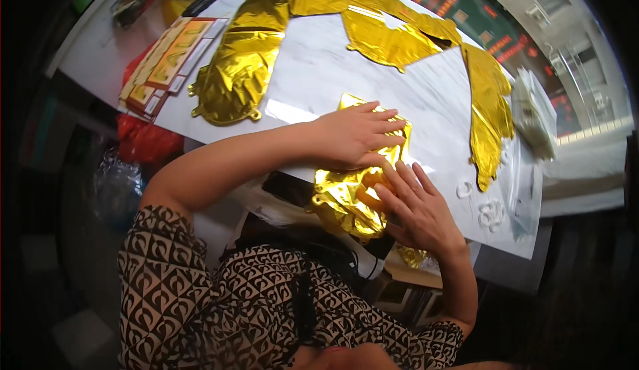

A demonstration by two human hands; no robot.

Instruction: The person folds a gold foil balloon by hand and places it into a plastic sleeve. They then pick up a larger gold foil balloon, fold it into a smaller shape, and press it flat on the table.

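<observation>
A flat gold foil balloon (346, 200) lies at the table's near edge, its lower end hanging over toward me. My left hand (356, 135) rests palm down across its upper part, fingers stretched and spread. Nearer to me, my right hand (421, 211) reaches over the balloon's right side with its fingers extended; its thumb side is partly hidden against the shiny foil. Another crumpled gold foil balloon (243, 60) lies beyond my left forearm. Further gold foil balloons (393, 33) stretch along the far side, and one more (489, 110) lies on the right.
Printed cards or packets (174, 57) are stacked at the table's left, above a red plastic bag (148, 138). White ring-shaped coils (491, 215) lie near the right corner. A stack of clear plastic sleeves (534, 111) stands at the right edge of the white marbled table (313, 57).
</observation>
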